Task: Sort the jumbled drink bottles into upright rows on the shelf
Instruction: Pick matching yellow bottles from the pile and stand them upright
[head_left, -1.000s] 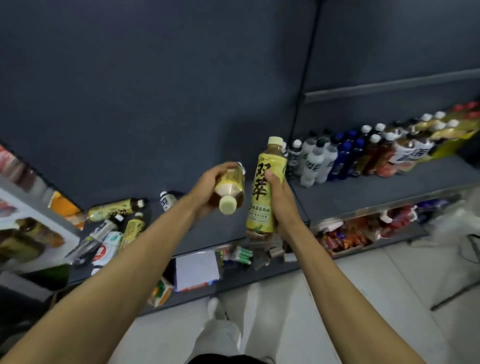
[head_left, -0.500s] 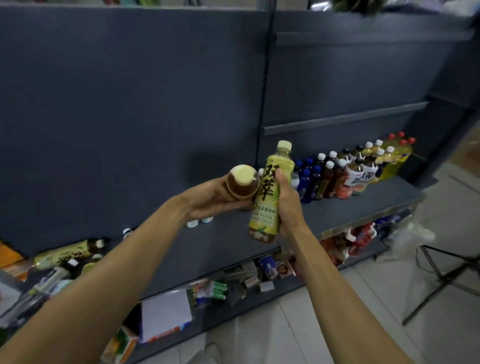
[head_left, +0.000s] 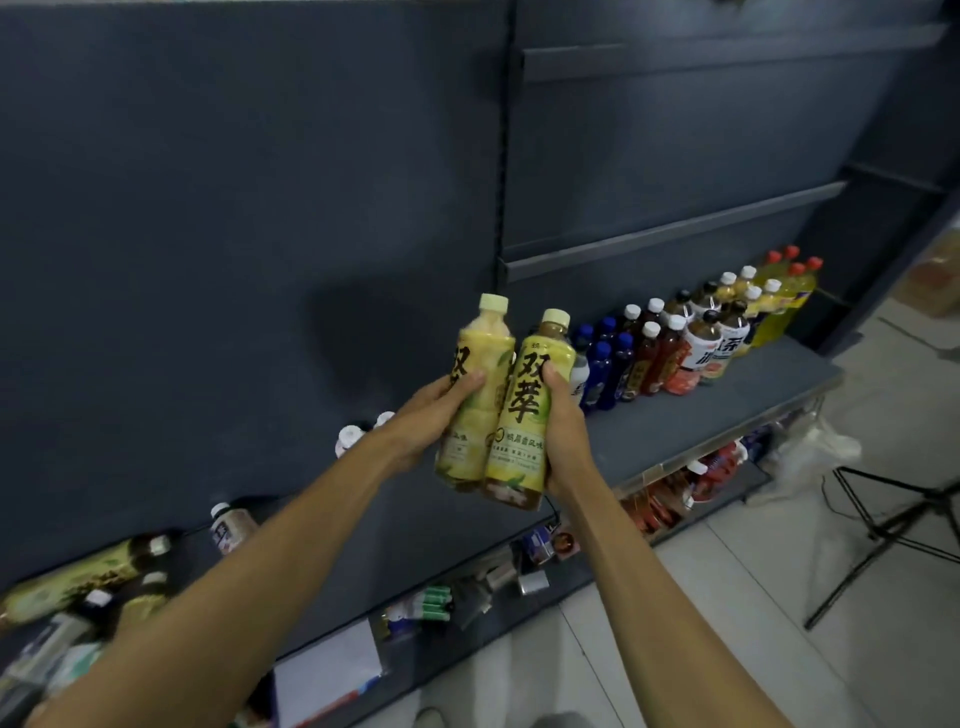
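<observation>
The dark grey back wall fills the upper left and centre of the frame, and the grey shelf runs from lower left up to the right edge. At the right of the frame a row of upright bottles stands on it: blue ones nearest the hands, then dark and red ones with white caps, then yellow ones with red caps farthest right. At the lower left a jumble of bottles lies on its side, blurred. A lower shelf along the bottom carries small packets too blurred to read.

Half a second ago the left bottle pointed its cap at the camera; now it stands upright, side against the right bottle, both held in front of the shelf at frame centre. The view has also swung left and down a little.

The right bottle's yellow label reads 双萃 in large dark characters; the smaller print below is unclear. Brown tea shows at its neck under a cream cap. The left bottle shows only 双.

The left hand has its fingers clamped on the left bottle; the right hand has its fingers clamped on the right bottle.
</observation>
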